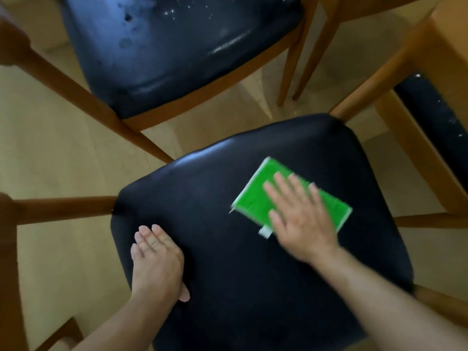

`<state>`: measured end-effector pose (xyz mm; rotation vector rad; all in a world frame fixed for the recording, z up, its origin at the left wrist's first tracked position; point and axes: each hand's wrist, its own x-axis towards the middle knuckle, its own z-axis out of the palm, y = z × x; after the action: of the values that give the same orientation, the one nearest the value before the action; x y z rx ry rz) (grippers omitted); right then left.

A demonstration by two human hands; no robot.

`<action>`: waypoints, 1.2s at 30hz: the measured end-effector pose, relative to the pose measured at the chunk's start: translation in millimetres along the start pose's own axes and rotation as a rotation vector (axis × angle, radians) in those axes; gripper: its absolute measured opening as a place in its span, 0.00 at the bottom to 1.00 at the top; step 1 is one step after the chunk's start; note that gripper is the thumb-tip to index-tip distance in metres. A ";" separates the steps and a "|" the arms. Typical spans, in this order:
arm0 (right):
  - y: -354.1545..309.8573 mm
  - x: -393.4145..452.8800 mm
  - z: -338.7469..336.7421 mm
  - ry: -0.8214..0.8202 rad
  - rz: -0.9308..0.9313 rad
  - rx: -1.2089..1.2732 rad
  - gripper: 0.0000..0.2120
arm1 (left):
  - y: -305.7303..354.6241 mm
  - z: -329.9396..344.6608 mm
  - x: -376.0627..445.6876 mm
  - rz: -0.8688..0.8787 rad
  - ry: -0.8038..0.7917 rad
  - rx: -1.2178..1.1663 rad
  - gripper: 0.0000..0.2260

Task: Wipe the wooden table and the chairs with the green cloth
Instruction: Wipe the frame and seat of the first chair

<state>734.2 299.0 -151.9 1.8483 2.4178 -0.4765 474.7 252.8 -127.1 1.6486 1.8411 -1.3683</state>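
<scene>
A folded green cloth [258, 196] with a pale edge and a white tag lies on the black padded seat [228, 198] of the near wooden chair. My right hand [300, 216] lies flat on the cloth with straight, spread fingers, pressing it to the right half of the seat; the hand is motion-blurred. On the seat's left edge rests my left hand [158, 262], fingers straight and together, thumb tucked toward the seat.
A second chair with a worn, scuffed black seat [177, 46] stands just beyond. A wooden table leg and corner [445, 41] rise at the right, with a third dark seat [440, 117] beneath. Wooden chair arms [65, 209] cross the left side above the pale floor.
</scene>
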 end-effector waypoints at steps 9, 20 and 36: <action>-21.2 -10.3 3.9 0.075 0.690 0.119 0.30 | -6.5 -9.9 -3.7 0.060 -0.066 -0.034 0.67; -26.1 -112.1 29.4 0.023 0.645 0.118 0.28 | -11.9 -58.5 -16.1 0.422 0.250 -0.098 0.54; -114.4 -119.6 56.8 0.356 1.827 0.577 0.31 | 94.8 -97.0 -30.4 0.532 0.244 0.437 0.47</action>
<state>651.0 145.0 -154.5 3.3462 -0.1984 -0.5647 601.8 300.7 -97.5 2.3932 1.1062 -1.4264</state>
